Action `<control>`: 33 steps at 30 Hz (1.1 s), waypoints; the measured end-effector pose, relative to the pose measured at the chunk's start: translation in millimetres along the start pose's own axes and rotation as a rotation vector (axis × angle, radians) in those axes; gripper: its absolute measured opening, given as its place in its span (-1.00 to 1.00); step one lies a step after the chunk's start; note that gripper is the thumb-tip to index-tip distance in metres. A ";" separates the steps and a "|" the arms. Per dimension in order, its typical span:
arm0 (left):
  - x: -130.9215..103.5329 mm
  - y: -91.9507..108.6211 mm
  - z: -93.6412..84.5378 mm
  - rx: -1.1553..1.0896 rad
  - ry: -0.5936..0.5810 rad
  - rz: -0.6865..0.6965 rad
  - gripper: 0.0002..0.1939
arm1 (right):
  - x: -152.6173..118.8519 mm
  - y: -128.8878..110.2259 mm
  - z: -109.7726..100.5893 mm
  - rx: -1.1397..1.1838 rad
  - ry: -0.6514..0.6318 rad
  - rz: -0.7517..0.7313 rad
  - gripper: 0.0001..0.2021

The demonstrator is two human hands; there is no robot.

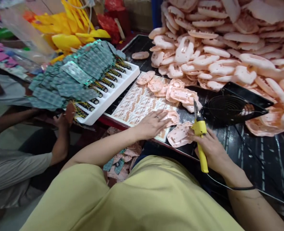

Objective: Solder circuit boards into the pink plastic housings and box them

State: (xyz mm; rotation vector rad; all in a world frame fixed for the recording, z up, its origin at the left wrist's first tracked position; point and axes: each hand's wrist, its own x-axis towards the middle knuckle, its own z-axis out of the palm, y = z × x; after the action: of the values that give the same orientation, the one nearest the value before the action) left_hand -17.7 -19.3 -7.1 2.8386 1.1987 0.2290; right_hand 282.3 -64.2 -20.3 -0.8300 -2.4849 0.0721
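My left hand (153, 124) rests palm down, fingers spread, with its fingertips on a pink plastic shell (172, 118) at the edge of the patterned board (134, 109). In my right hand (210, 147) is a yellow soldering iron (202, 141), its metal tip pointing up and away from me. Beside that hand's fingers lies another pink shell (179, 134) near the table's front edge. Several more pink shells (184, 95) overlap in a row behind both hands.
A large heap of pink shells (219, 57) fills the back right. A black fan (228, 106) stands right of the iron. Green circuit boards (72, 77) lie on a white foam tray (108, 99) at left. Another person's hand (63, 118) is beside it. A cord trails from the iron.
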 end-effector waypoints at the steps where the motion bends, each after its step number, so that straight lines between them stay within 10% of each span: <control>1: 1.5 0.6 -1.5 0.002 -0.026 -0.030 -0.59 | 0.8 1.5 3.6 0.012 -0.025 -0.025 -0.65; 12: 19.2 9.3 -9.8 -0.024 -0.011 -0.027 -0.36 | -9.0 -24.8 12.0 -0.079 0.075 -0.049 -0.74; 18: -53.0 -77.4 -107.5 0.252 0.272 -0.553 -0.49 | -19.7 -8.1 11.1 -0.252 0.226 0.081 -0.72; 24: -124.0 -118.3 -160.5 0.402 0.167 -0.938 -0.75 | -15.5 -7.8 15.1 -0.230 0.268 0.099 -0.57; 28: -123.7 -106.4 -172.3 0.246 0.536 -0.955 -0.69 | -6.4 -14.1 11.2 -0.212 0.274 0.059 -0.72; 33: -80.9 -91.5 -174.0 -0.375 0.823 -0.633 -0.79 | 4.6 -24.4 -0.4 -0.190 0.354 0.077 -0.74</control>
State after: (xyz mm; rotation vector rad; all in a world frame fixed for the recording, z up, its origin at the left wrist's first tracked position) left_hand -165.4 -15.1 145.8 1.9168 1.8307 1.4661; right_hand 266.0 -81.4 -12.8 -0.9268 -2.1488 -0.2659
